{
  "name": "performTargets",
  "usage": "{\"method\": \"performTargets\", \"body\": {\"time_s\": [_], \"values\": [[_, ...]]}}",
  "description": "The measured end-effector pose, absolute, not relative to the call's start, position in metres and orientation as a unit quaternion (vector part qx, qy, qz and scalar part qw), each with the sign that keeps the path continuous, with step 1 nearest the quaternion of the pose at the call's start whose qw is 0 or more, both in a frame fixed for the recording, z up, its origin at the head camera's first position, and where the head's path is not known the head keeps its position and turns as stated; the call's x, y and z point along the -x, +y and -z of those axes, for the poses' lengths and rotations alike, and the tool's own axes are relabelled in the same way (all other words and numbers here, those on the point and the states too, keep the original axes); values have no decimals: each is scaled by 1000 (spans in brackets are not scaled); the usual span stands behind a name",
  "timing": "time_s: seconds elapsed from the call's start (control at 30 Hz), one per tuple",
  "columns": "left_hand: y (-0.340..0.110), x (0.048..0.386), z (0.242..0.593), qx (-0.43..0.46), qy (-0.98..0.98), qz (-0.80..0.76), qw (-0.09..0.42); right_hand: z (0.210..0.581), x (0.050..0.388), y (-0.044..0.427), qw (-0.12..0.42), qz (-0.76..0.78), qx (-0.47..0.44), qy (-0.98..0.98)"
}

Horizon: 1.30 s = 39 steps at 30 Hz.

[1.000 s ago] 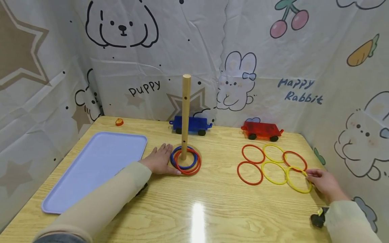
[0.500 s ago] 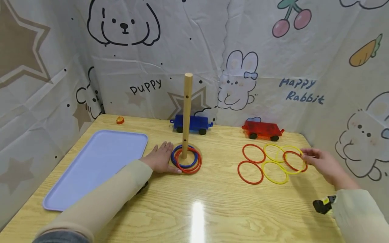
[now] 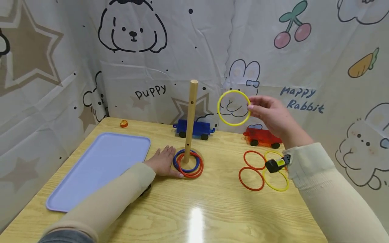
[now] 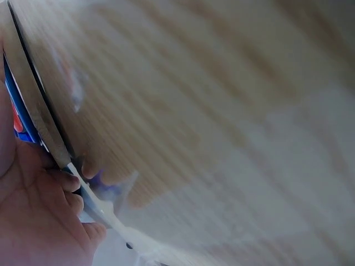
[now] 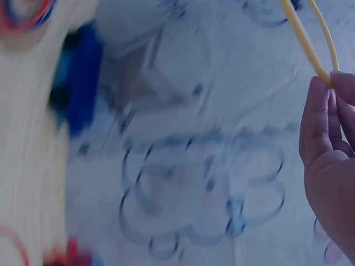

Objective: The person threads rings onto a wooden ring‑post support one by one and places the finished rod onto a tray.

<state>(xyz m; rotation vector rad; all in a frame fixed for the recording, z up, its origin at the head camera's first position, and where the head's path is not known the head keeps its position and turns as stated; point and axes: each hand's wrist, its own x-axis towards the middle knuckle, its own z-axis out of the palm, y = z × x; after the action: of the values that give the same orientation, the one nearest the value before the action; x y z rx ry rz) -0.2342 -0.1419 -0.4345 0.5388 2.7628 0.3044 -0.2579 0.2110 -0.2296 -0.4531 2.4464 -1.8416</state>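
Note:
In the head view my right hand (image 3: 270,113) pinches a yellow ring (image 3: 234,125) between thumb and fingers, raised off the table to the right of the wooden peg (image 3: 190,118). Seen from the right wrist, the fingertips (image 5: 319,83) grip the ring's edge. At the foot of the peg, red rings (image 3: 192,177) and a blue ring (image 3: 174,165) lie around it. My left hand (image 3: 162,163) rests beside the peg's round base (image 3: 190,164), fingers extended and thumb along the near side. The left wrist view shows this palm (image 4: 44,216) against the base's edge.
Red rings (image 3: 239,175) and yellow rings (image 3: 279,190) lie at the table's right, partly hidden by the right wrist. Behind stand a blue wheeled cart (image 3: 200,129) and a red one (image 3: 259,135). A lilac tray (image 3: 100,168) lies left; a small orange-red object (image 3: 123,124) sits behind it.
My right hand has lifted the yellow ring from the right-hand group and carried it up and left towards the peg. The left hand stays beside the base.

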Motion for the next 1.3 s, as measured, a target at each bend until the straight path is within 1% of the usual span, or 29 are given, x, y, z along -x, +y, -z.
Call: {"method": "performTargets", "body": {"time_s": [0.1,0.17,0.27,0.33,0.53,0.73,1.07,1.2,1.3], "values": [[-143,234,434,-186,965,-99,154,211,259,174,24,679,175,713],[-142,234,435,-185,965,-91,159,205,261,153,25,696,184,694],[-142,235,435,-186,965,-93,160,204,267,127,33,697,183,692],[-142,235,437,-185,965,-92,161,210,272,114,41,695,172,697],[-142,236,442,-183,967,-89,154,252,286,95,73,645,132,749],[-142,233,436,-189,966,-87,151,303,289,97,116,603,101,783],[-142,233,432,-190,966,-92,151,381,286,102,159,595,79,784],[-142,232,432,-188,965,-94,154,401,281,100,174,584,65,790],[-141,232,432,-188,965,-100,152,408,278,100,182,576,64,795]]}}
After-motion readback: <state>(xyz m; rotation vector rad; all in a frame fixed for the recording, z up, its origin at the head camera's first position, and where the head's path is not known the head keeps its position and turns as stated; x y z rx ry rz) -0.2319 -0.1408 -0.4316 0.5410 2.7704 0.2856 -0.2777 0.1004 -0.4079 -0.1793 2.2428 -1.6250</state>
